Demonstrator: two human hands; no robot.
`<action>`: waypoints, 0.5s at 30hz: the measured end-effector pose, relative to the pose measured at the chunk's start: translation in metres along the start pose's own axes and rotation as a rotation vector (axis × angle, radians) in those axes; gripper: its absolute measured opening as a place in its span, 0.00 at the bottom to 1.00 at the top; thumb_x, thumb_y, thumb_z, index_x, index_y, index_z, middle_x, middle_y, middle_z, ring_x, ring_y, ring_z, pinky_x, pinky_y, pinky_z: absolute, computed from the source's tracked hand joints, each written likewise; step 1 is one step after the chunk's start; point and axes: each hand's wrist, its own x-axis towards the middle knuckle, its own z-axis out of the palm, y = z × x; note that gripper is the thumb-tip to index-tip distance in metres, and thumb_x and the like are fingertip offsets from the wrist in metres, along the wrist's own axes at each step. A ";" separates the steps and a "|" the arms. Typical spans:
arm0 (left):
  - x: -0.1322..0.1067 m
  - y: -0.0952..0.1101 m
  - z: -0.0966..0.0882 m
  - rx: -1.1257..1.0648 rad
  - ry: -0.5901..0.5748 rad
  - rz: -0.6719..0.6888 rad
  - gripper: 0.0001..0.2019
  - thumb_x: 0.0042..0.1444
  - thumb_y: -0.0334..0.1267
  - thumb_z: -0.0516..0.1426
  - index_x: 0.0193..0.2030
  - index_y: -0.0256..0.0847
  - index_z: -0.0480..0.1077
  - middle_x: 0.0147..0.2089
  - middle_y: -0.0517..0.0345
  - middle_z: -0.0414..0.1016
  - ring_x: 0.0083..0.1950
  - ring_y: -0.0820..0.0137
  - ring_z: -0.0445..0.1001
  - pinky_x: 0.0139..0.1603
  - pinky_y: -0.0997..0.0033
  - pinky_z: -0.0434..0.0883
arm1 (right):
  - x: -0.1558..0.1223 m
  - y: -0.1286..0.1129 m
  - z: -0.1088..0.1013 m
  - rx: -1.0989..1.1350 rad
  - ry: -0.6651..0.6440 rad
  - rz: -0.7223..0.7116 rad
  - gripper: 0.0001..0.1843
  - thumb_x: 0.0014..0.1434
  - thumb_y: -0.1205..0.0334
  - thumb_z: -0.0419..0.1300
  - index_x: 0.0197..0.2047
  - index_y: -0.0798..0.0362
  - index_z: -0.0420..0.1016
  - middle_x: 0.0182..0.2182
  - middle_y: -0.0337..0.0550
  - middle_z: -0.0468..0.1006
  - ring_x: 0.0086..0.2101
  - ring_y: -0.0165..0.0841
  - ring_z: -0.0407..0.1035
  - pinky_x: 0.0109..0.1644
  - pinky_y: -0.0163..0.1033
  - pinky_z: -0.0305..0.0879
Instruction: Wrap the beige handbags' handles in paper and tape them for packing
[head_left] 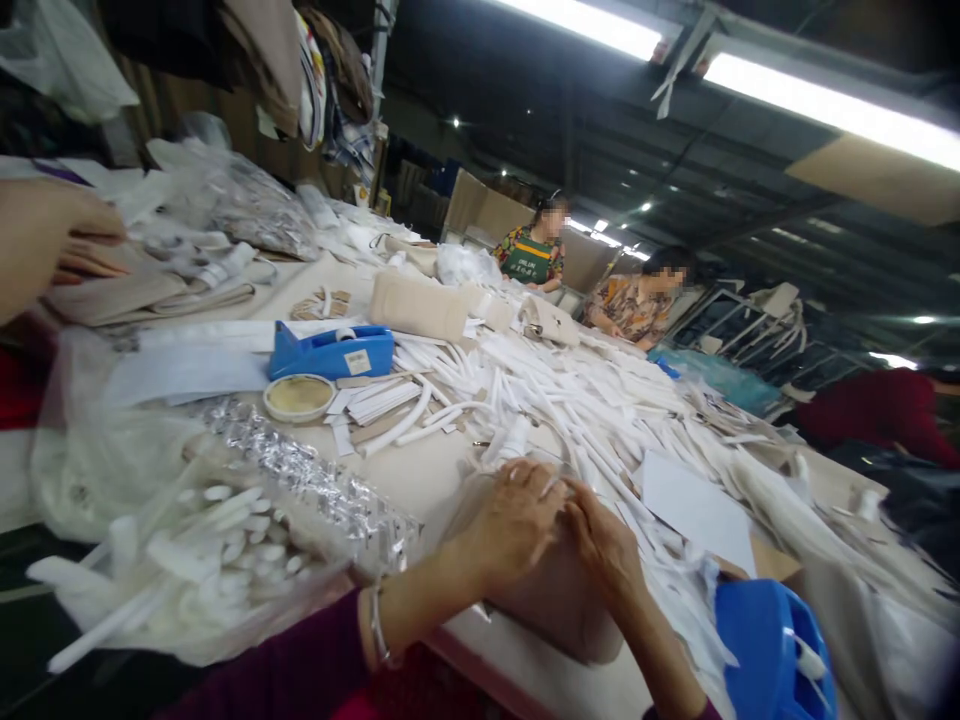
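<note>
My left hand [512,524], with a purple sleeve and a thin bracelet at the wrist, and my right hand [606,547] meet at the near edge of the table [420,470]. Both have their fingers curled and pressed together, fingertips touching. They rest on a beige padded piece [559,605] under clear plastic film. What the fingers pinch is too small to make out. A pile of white strips [570,400] lies just beyond my hands.
A blue tape dispenser [330,350] and a round tin [298,396] sit to the left. A plastic bag of white pieces [187,540] lies at the near left, a blue container [772,650] at the near right. Another person's hand [52,240] is at the far left. Two co-workers [536,250] sit across.
</note>
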 end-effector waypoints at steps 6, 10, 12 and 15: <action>-0.072 -0.047 -0.007 -0.693 0.174 -0.667 0.14 0.50 0.38 0.62 0.42 0.39 0.67 0.41 0.53 0.72 0.44 0.62 0.71 0.47 0.59 0.70 | 0.006 -0.006 -0.006 -0.169 -0.175 -0.195 0.24 0.59 0.43 0.56 0.53 0.49 0.70 0.45 0.48 0.71 0.43 0.43 0.70 0.44 0.46 0.68; -0.078 -0.060 0.015 -1.319 0.023 -0.635 0.26 0.47 0.40 0.64 0.54 0.37 0.67 0.48 0.54 0.75 0.48 0.62 0.73 0.48 0.65 0.71 | 0.011 -0.009 -0.004 -0.170 -0.240 -0.176 0.26 0.58 0.42 0.58 0.55 0.47 0.69 0.46 0.47 0.71 0.41 0.41 0.71 0.43 0.45 0.69; -0.075 -0.061 0.023 -1.423 0.022 -0.629 0.30 0.45 0.40 0.65 0.56 0.36 0.66 0.49 0.53 0.75 0.48 0.62 0.73 0.48 0.66 0.71 | 0.012 -0.008 -0.002 -0.168 -0.265 -0.163 0.28 0.57 0.42 0.58 0.57 0.46 0.69 0.47 0.47 0.72 0.43 0.42 0.72 0.44 0.44 0.69; -0.072 -0.060 0.027 -1.443 0.000 -0.661 0.30 0.44 0.41 0.65 0.55 0.35 0.66 0.47 0.52 0.75 0.46 0.61 0.73 0.48 0.65 0.70 | 0.015 -0.009 0.000 -0.164 -0.304 -0.154 0.30 0.57 0.42 0.58 0.59 0.46 0.69 0.51 0.50 0.71 0.47 0.45 0.71 0.48 0.45 0.69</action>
